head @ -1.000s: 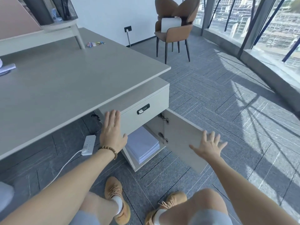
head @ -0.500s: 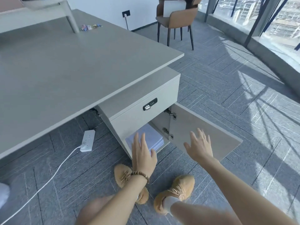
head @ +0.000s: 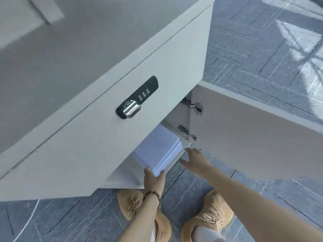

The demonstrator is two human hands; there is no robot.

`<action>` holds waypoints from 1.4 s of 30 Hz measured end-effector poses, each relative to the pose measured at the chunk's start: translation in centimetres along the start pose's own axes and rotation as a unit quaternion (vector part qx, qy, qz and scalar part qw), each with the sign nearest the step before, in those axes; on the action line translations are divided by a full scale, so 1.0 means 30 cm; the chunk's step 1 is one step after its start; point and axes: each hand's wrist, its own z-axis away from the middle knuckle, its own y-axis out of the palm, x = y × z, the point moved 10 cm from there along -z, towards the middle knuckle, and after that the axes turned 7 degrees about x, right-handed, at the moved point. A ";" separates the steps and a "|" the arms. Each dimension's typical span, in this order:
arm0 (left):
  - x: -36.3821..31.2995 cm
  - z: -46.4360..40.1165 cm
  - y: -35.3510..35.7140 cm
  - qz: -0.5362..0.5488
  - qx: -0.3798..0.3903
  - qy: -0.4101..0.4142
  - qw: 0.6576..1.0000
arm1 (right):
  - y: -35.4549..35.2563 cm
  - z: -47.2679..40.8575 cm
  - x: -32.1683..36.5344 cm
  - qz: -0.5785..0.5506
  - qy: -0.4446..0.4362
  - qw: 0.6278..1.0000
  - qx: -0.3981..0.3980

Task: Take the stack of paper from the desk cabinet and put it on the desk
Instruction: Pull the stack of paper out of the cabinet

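Observation:
A white stack of paper [head: 160, 149] lies on the floor of the open desk cabinet [head: 122, 179], under the drawer front. My left hand [head: 153, 179] grips the stack's near corner, thumb on top and a finger against its front side. My right hand [head: 194, 159] is spread open just right of the stack's front edge, close to it but apart. The grey desk top [head: 87, 41] fills the upper left. The back of the stack is hidden by the drawer front.
The drawer front carries a black combination lock [head: 138, 97]. The cabinet door [head: 253, 137] stands swung open to the right on two metal hinges [head: 187, 132]. My two tan shoes [head: 209, 212] stand on the grey carpet below. A white cable [head: 28, 222] runs at the lower left.
I have bent down much closer to the cabinet. Both hands moved forward to the stack; the left one now holds its near corner and the right one reached its front edge.

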 end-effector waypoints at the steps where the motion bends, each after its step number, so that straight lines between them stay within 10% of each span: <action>1: 0.023 -0.050 0.008 0.024 -0.004 -0.019 1.000 | 0.021 -0.053 -0.002 -0.003 -0.003 1.000 0.004; 11: 0.151 -0.417 0.047 0.196 -0.021 -0.133 0.971 | 0.085 -0.451 0.039 0.046 -0.013 0.998 -0.049; 22: 0.506 -0.726 0.205 0.146 -0.008 -0.199 0.969 | 0.108 -0.575 -0.032 0.012 0.030 0.999 -0.039; 30: 0.307 -0.288 0.228 0.095 -0.032 -0.165 0.981 | 0.169 -0.436 -0.309 -0.139 0.098 0.984 -0.057; 42: 0.461 -0.286 0.241 0.317 -0.080 -0.253 0.910 | 0.211 -0.468 -0.338 -0.234 0.089 0.966 0.072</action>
